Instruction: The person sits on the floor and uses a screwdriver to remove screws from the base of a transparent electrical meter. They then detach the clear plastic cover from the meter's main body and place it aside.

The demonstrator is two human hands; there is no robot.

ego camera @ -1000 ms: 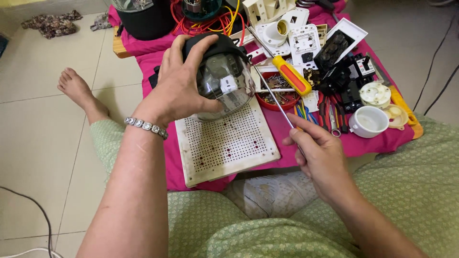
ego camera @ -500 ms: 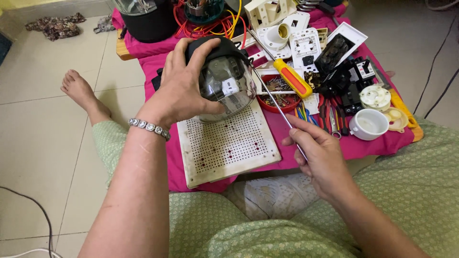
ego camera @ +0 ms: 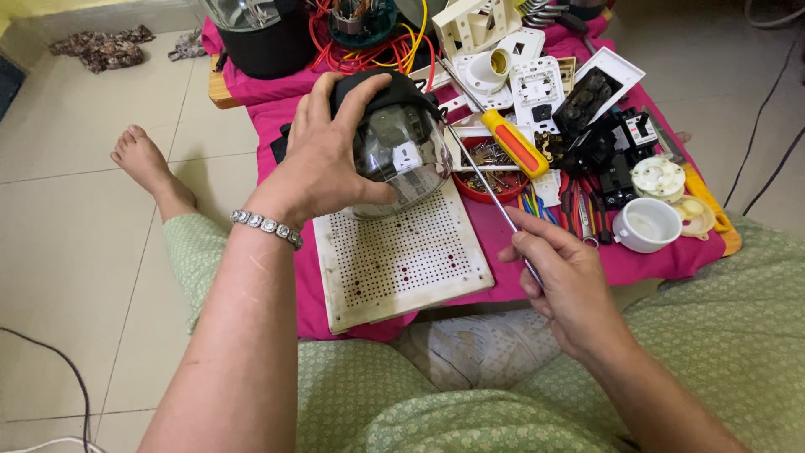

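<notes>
Two hands busy, barely moved since a second ago: your left hand [ego camera: 323, 164] grips the domed clear-and-black housing [ego camera: 394, 143] above the perforated white board [ego camera: 402, 256]. Your right hand [ego camera: 566, 281] pinches a thin metal rod [ego camera: 486, 189], over a pink cloth [ego camera: 503, 243] on tiled floor [ego camera: 75, 252].

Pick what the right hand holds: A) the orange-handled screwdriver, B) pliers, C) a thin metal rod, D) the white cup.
C: the right hand pinches a thin metal rod, while the orange-handled screwdriver lies apart on the pink cloth.
</notes>
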